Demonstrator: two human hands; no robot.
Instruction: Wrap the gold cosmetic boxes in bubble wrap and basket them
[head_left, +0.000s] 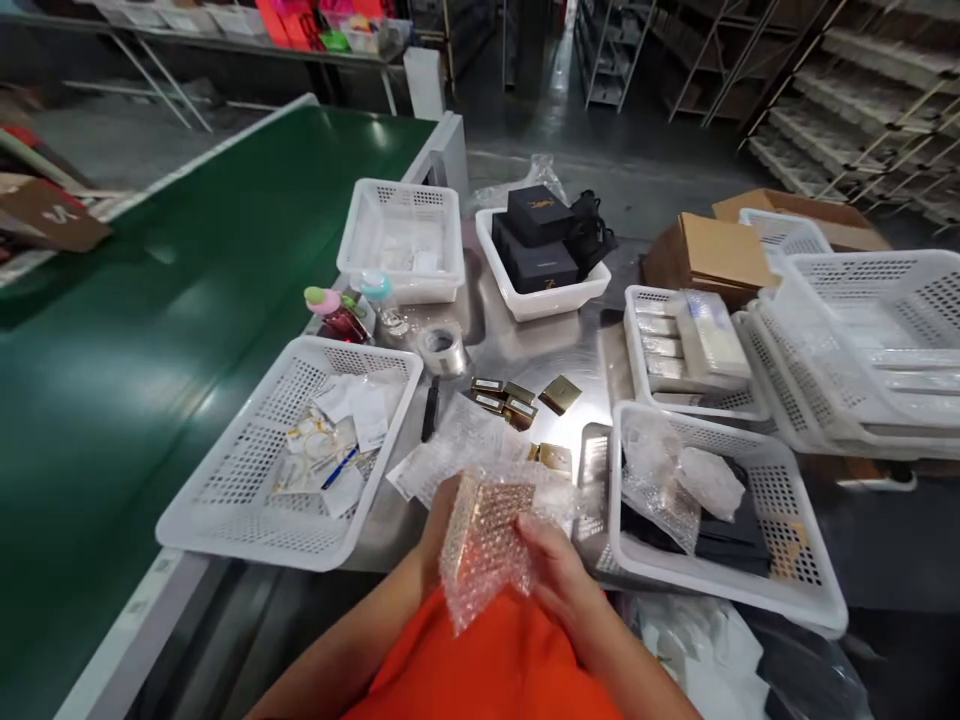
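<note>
Both hands hold a gold-coloured item in bubble wrap [491, 530] close to my body, at the table's front edge. My left hand [441, 520] grips its left side, the fingers mostly hidden behind the wrap. On the right side, my right hand [553, 560] is closed on the wrap, thumb across the front. Just beyond lie printed papers [469, 440]. Several small gold boxes [504, 398] and a flat gold box [560, 394] rest on the metal table [517, 345] behind them. Another gold box [555, 458] is partly covered by the wrap's far end.
A white basket [225, 470] with papers and a blue pen stands left. Right are a basket of bubble-wrapped items [817, 590] and stacked baskets [862, 430]. Black boxes [540, 250], a tape roll [442, 350] and a black cutter [430, 410] sit farther back. A green conveyor [150, 330] runs along the left.
</note>
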